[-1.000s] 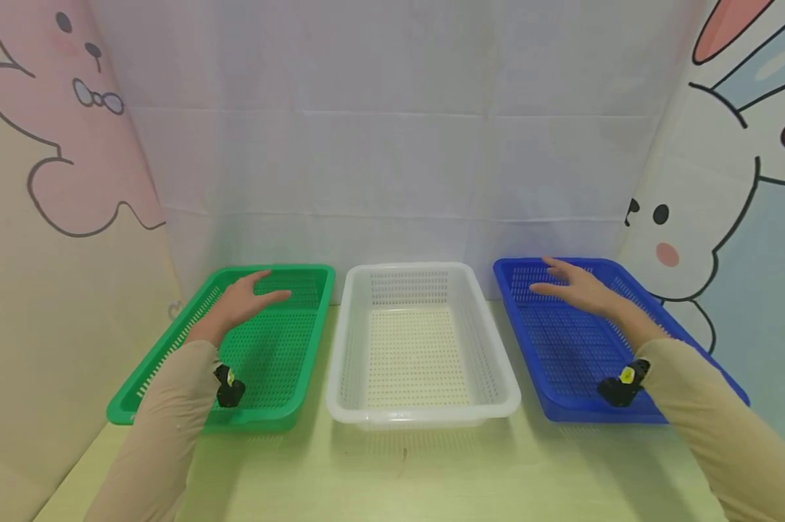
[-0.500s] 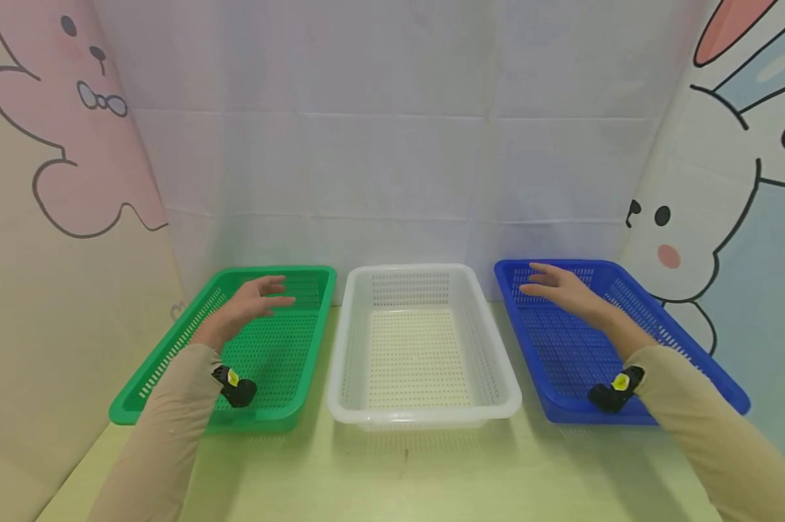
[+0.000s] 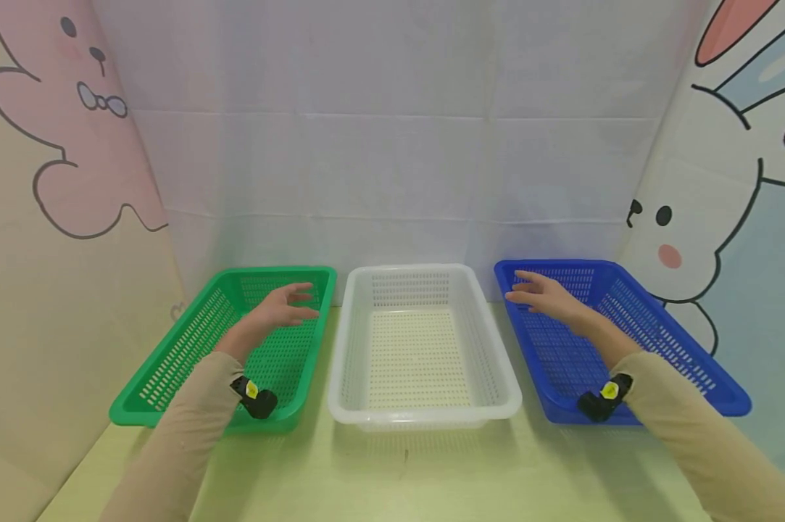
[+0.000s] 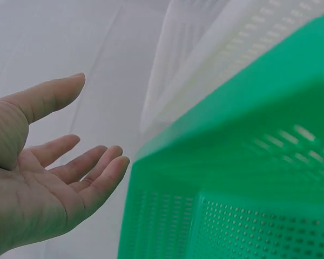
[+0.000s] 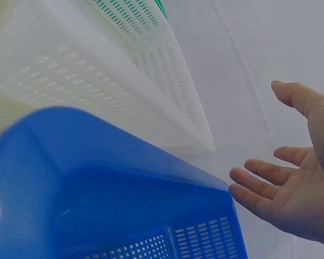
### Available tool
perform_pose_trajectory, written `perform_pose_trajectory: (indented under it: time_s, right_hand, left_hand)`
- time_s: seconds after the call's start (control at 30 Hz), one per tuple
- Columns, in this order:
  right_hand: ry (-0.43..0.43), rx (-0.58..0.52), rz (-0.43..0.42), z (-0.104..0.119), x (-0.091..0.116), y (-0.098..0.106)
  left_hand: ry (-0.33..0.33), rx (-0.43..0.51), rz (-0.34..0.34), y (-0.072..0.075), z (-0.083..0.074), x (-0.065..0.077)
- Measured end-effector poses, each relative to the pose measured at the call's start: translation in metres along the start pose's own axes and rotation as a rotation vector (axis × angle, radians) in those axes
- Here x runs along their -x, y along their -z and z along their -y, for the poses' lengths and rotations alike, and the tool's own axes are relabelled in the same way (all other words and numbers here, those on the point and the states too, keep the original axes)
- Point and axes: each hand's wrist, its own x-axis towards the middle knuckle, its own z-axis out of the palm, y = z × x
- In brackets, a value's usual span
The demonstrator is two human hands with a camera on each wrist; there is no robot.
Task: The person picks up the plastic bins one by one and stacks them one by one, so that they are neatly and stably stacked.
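Note:
My left hand [image 3: 276,312] hovers over the green basket [image 3: 281,419], its fingers spread and relaxed with nothing in them. Over the blue basket [image 3: 627,270] hangs my right hand [image 3: 551,299], likewise loose and holding nothing. Between these two stands a white basket [image 3: 425,415] with a perforated floor. In the left wrist view the palm and parted thumb of the left hand [image 4: 48,172] appear beside the green rim. The right wrist view has the right hand [image 5: 291,189] just past a corner of the blue basket [image 5: 124,140].
All three baskets stand in a row on a pale yellow-green table [image 3: 405,478]. A white cloth backdrop [image 3: 392,145] rises behind them. Side panels carry a pink cartoon animal [image 3: 98,159] and a white cartoon rabbit [image 3: 686,203]. Each wrist wears a small black camera [image 3: 255,399].
Both hands have moved inward toward the white basket, the left one rightward and the right one leftward, each also slightly nearer me. The baskets have stayed in place.

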Motion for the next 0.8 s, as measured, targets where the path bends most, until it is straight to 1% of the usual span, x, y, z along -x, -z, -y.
perform_pose_trajectory:
  time_s: [0.17,0.3,0.5,0.8]
  right_hand:
    - [0.005,-0.030,0.015,-0.001,-0.002,-0.008]
    - [0.012,-0.025,0.020,-0.001,-0.002,-0.014]
    - [0.011,-0.016,0.036,-0.001,-0.002,-0.021]
    - [0.005,0.004,0.055,0.000,-0.001,-0.032]
  left_hand:
    - [0.038,0.030,-0.017,-0.014,-0.002,-0.002]
    - [0.072,0.060,-0.030,-0.024,-0.003,-0.003]
    - [0.089,0.077,-0.056,-0.037,-0.005,-0.001]
    - [0.075,0.009,-0.092,-0.048,-0.003,0.000]
